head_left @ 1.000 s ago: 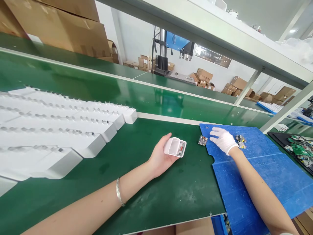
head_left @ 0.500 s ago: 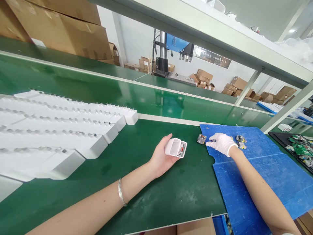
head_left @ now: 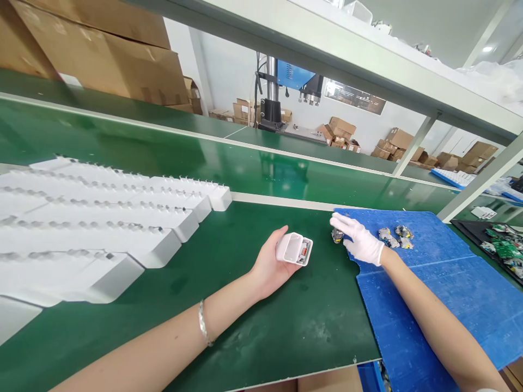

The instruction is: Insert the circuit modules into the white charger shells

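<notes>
My bare left hand (head_left: 272,264) rests on the green bench and grips a white plastic charger housing (head_left: 294,249), open side up, with a bit of red showing inside. My right hand (head_left: 358,238), in a white glove, lies over a small circuit board module (head_left: 336,235) at the left edge of the blue mat (head_left: 429,288); its fingers are stretched out over the module. Two or three more modules (head_left: 394,237) lie on the mat just right of that hand.
Rows of white housings (head_left: 102,228) fill the bench on the left. A black tray of green circuit boards (head_left: 500,245) sits at the far right. A green conveyor belt (head_left: 253,169) runs behind, under a shelf frame; cardboard boxes stand beyond.
My gloved right hand has slid left across the mat, from the pile of modules to the single module at the mat's edge. My left hand has kept holding the housing in place.
</notes>
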### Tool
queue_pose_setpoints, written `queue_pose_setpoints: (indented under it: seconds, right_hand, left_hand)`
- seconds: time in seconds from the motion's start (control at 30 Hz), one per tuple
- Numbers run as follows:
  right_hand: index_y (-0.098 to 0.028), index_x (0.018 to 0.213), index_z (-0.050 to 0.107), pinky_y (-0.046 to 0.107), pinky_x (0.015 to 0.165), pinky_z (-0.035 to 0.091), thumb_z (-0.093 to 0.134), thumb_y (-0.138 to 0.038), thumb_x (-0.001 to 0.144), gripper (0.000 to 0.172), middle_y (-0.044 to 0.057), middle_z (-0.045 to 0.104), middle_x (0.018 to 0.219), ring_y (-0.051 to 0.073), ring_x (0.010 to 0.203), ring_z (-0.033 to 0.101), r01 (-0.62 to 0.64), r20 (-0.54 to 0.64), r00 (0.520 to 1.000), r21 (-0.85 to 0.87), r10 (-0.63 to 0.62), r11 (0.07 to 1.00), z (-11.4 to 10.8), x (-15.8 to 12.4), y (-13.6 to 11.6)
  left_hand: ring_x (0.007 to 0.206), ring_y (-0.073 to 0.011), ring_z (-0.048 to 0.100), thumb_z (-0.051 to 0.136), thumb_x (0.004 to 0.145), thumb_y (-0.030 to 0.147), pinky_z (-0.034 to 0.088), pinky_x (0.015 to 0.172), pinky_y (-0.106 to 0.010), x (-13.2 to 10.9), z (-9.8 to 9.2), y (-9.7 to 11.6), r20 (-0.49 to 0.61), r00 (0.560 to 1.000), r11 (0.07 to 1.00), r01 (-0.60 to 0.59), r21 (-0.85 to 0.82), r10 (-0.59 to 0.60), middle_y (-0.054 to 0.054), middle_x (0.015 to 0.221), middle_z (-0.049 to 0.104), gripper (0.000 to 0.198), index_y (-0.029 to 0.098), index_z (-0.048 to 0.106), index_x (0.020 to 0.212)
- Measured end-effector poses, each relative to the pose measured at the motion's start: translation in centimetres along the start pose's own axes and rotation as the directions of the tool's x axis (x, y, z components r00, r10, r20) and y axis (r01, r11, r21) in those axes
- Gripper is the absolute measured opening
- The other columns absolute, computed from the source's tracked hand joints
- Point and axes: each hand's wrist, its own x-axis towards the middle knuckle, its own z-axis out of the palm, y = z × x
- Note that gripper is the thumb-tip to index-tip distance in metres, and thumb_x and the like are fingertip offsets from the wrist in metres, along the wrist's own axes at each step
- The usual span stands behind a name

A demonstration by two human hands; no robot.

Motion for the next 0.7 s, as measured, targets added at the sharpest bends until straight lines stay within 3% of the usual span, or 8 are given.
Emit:
queue_pose_setpoints:
  seconds: [0.07, 0.13, 0.27, 0.37, 0.43, 0.5, 0.6, 0.7]
  right_hand:
    - [-0.028, 0.134, 0.047, 0.041, 0.093, 0.045, 0.046, 0.004, 0.07, 0.072, 0.005, 0.043, 0.142, 0.024, 0.113, 0.052, 0.063, 0.074, 0.996, -0.062, -0.058, 0.996, -0.2, 0.5, -1.1]
    - [-0.029, 0.127, 0.054, 0.04, 0.088, 0.048, 0.05, 0.0, 0.072, 0.063, 0.004, 0.052, 0.134, 0.024, 0.102, 0.056, 0.021, 0.11, 0.994, -0.091, -0.01, 0.996, -0.4, 0.9, -1.7]
    - [-0.023, 0.114, 0.065, 0.043, 0.092, 0.047, 0.059, -0.013, 0.071, 0.045, 0.007, 0.059, 0.125, 0.028, 0.107, 0.056, -0.212, -0.005, 0.977, -0.046, 0.212, 0.976, -1.2, 0.1, -0.5]
    - [-0.02, 0.102, 0.071, 0.048, 0.099, 0.042, 0.057, -0.012, 0.072, 0.034, 0.009, 0.057, 0.127, 0.031, 0.115, 0.052, -0.304, -0.08, 0.95, -0.027, 0.301, 0.952, -2.1, -1.2, 1.4]
    - [-0.018, 0.105, 0.07, 0.047, 0.1, 0.042, 0.056, -0.018, 0.077, 0.032, 0.011, 0.057, 0.127, 0.029, 0.116, 0.052, -0.352, -0.11, 0.93, 0.014, 0.351, 0.936, -2.5, -1.8, 2.3]
    - [-0.019, 0.112, 0.066, 0.044, 0.097, 0.046, 0.063, -0.027, 0.075, 0.038, 0.011, 0.06, 0.122, 0.027, 0.112, 0.056, -0.356, -0.083, 0.929, 0.07, 0.361, 0.932, -2.3, -2.1, 2.8]
    - [-0.023, 0.113, 0.066, 0.04, 0.087, 0.052, 0.078, -0.03, 0.06, 0.055, 0.008, 0.067, 0.11, 0.026, 0.102, 0.062, -0.321, -0.003, 0.946, 0.153, 0.325, 0.935, -1.3, -2.1, 3.0]
    - [-0.022, 0.1, 0.071, 0.034, 0.081, 0.054, 0.078, -0.025, 0.06, 0.041, 0.005, 0.071, 0.098, 0.022, 0.091, 0.066, -0.285, -0.006, 0.956, 0.229, 0.294, 0.931, -0.3, -1.7, 2.8]
  left_hand:
    - [0.065, -0.0185, 0.062, 0.055, 0.081, 0.033, 0.054, 0.063, -0.034, 0.0, 0.0, -0.1, 0.005, 1.0, 1.0, 0.012, 0.01, -0.012, -0.008, 0.074, 0.064, 0.022, 0.013, 0.059, 0.072]
    - [0.065, -0.0182, 0.062, 0.055, 0.081, 0.033, 0.054, 0.063, -0.034, 0.0, 0.1, -0.1, 0.002, 1.0, 1.0, 0.008, 0.01, -0.008, -0.007, 0.073, 0.064, 0.022, 0.013, 0.059, 0.071]
    - [0.066, -0.018, 0.063, 0.055, 0.081, 0.033, 0.055, 0.065, -0.034, -0.2, 0.1, 0.1, 0.0, 1.0, 1.0, -0.008, 0.003, 0.008, -0.007, 0.073, 0.064, 0.022, 0.013, 0.059, 0.072]
    - [0.065, -0.0179, 0.063, 0.055, 0.081, 0.033, 0.055, 0.065, -0.033, -0.3, 0.2, 0.1, 0.006, 1.0, 1.0, -0.002, 0.005, 0.002, -0.007, 0.072, 0.064, 0.022, 0.013, 0.059, 0.072]
    - [0.064, -0.0178, 0.063, 0.055, 0.081, 0.033, 0.055, 0.064, -0.033, -0.3, 0.2, 0.0, 0.008, 1.0, 1.0, 0.013, 0.01, -0.013, -0.008, 0.073, 0.064, 0.022, 0.014, 0.059, 0.071]
    - [0.064, -0.0179, 0.063, 0.055, 0.081, 0.033, 0.055, 0.064, -0.033, -0.3, 0.3, 0.0, 0.002, 1.0, 1.0, 0.021, 0.013, -0.021, -0.008, 0.074, 0.064, 0.022, 0.013, 0.059, 0.072]
    - [0.066, -0.0183, 0.063, 0.056, 0.08, 0.034, 0.054, 0.066, -0.033, -0.2, 0.2, 0.0, -0.005, 1.0, 1.0, 0.01, 0.007, -0.01, -0.008, 0.075, 0.064, 0.022, 0.013, 0.059, 0.074]
    - [0.068, -0.0184, 0.062, 0.056, 0.08, 0.035, 0.054, 0.067, -0.033, -0.3, 0.2, 0.1, 0.005, 1.0, 1.0, 0.012, -0.006, -0.012, -0.008, 0.075, 0.064, 0.023, 0.013, 0.059, 0.075]
